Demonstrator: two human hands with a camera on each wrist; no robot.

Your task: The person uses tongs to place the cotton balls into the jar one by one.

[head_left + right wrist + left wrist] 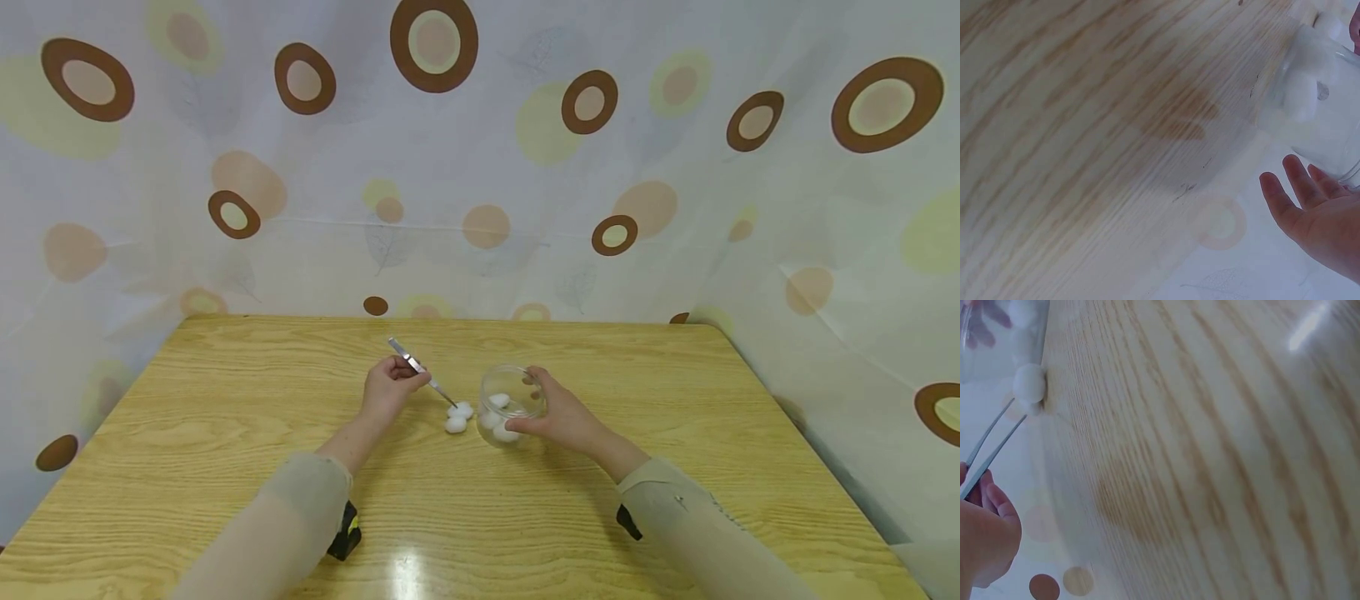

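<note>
My left hand (387, 390) pinches a pair of metal tweezers (415, 363), which slants down to the right. Its tips reach a small group of white cotton balls (456, 424) on the table. In the left wrist view the two tweezer arms (992, 452) stand apart, their ends right by a cotton ball (1029, 384). Thumb and fingers of my right hand (564, 417) hold a clear glass jar (513, 380) from its right side. Several white balls lie inside the jar, seen through its wall in the right wrist view, where the right hand (1329, 219) is partly cut off.
Both hands work over a light wood-grain table (300, 375). Behind it hangs a pale curtain (480, 167) with brown rings and dots, which also runs along both sides. Black wrist devices (346, 533) show below the sleeves.
</note>
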